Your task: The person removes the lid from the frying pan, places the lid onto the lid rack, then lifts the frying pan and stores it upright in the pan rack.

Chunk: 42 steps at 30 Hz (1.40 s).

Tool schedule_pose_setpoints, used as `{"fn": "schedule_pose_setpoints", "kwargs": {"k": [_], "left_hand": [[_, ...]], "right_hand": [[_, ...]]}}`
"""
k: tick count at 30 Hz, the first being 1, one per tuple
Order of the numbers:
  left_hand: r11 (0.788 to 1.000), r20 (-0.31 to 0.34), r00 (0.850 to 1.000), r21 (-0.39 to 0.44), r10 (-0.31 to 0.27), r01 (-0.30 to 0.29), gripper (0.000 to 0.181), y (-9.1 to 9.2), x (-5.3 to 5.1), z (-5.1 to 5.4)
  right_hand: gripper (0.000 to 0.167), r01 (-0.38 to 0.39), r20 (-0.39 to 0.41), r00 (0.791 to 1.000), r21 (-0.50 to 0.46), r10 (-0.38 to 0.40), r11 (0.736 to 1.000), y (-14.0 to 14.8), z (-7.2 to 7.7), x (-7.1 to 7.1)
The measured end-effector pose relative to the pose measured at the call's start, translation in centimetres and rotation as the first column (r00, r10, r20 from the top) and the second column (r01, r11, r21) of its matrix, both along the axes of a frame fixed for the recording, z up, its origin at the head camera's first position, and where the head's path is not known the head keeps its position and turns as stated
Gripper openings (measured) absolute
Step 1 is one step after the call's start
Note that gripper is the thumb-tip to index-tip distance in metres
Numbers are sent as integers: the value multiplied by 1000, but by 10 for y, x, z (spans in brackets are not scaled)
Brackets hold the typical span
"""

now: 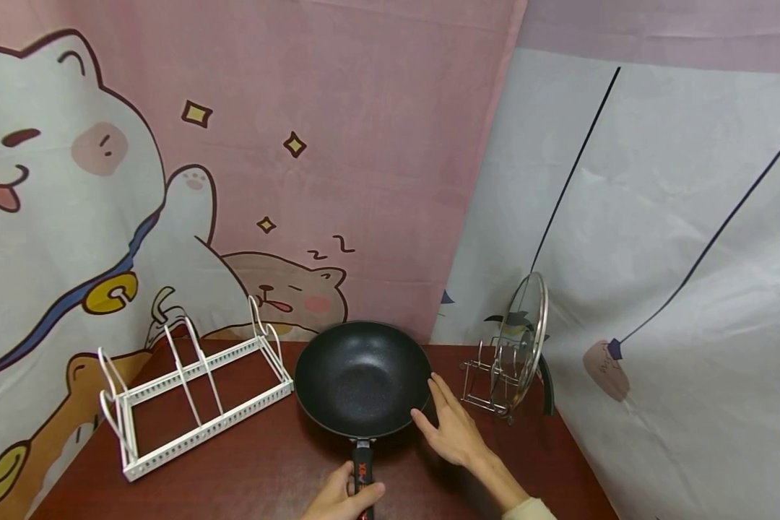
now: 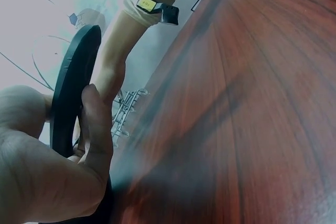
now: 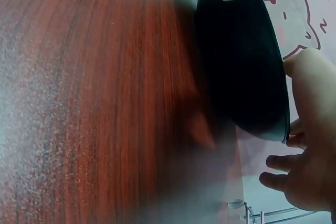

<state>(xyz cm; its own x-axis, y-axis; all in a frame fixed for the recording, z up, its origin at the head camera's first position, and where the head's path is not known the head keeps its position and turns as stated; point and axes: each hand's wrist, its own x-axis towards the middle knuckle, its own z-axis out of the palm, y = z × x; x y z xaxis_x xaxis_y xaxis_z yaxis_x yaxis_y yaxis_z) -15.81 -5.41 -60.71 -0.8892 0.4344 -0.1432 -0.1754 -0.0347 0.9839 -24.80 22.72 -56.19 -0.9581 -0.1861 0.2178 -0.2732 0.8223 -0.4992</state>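
A black wok with a long handle is in the middle of the head view, opening upward. My left hand grips the handle near the bottom edge; in the left wrist view its thumb and fingers close round the black grip. At the wok's right side is my right hand, thumb and fingertips touching the rim with the fingers fairly straight. The right wrist view shows the wok's dark outer side and this hand at its edge. Whether the wok's base touches the table cannot be told.
A white rack with upright loops stands on the reddish-brown table to the left. On the right, a small metal wire rack holds a glass lid on edge. Cartoon-printed curtains hang behind and at the right.
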Motion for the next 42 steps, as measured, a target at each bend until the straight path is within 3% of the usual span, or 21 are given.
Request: {"fn": "schedule_pose_setpoints", "kwargs": {"k": [3, 6, 14, 18, 27, 33, 36, 40, 42], "left_hand": [[1000, 6, 1000, 7, 19, -19, 23, 5, 11, 26], [999, 19, 999, 11, 34, -34, 21, 9, 16, 35], [997, 31, 1000, 75, 5, -7, 39, 12, 14, 28], [996, 53, 998, 84, 26, -30, 40, 16, 15, 30], [998, 50, 997, 35, 55, -56, 34, 20, 17, 34], [996, 49, 995, -23, 86, -85, 27, 18, 15, 31], [995, 59, 994, -23, 96, -94, 27, 15, 2, 4], [997, 145, 986, 12, 78, -80, 37, 8, -23, -49], [997, 156, 985, 8, 73, -75, 42, 5, -28, -59]], "right_hand": [[87, -4, -3, 1000, 7, 4, 1000, 1, 0, -1], [86, -6, -10, 1000, 7, 6, 1000, 1, 0, -3], [83, -5, -24, 1000, 6, 5, 1000, 1, 0, -5], [82, -8, -27, 1000, 2, 8, 1000, 1, 0, -6], [79, -16, -26, 1000, 10, 17, 1000, -3, 2, -8], [81, -45, -24, 999, -5, 45, 999, -3, 8, 3], [81, -50, -45, 998, -25, 48, 998, -3, 11, 13], [77, -59, -92, 994, -46, 55, 997, -5, 14, 27], [74, -72, -113, 991, -55, 66, 996, -7, 16, 34]]}}
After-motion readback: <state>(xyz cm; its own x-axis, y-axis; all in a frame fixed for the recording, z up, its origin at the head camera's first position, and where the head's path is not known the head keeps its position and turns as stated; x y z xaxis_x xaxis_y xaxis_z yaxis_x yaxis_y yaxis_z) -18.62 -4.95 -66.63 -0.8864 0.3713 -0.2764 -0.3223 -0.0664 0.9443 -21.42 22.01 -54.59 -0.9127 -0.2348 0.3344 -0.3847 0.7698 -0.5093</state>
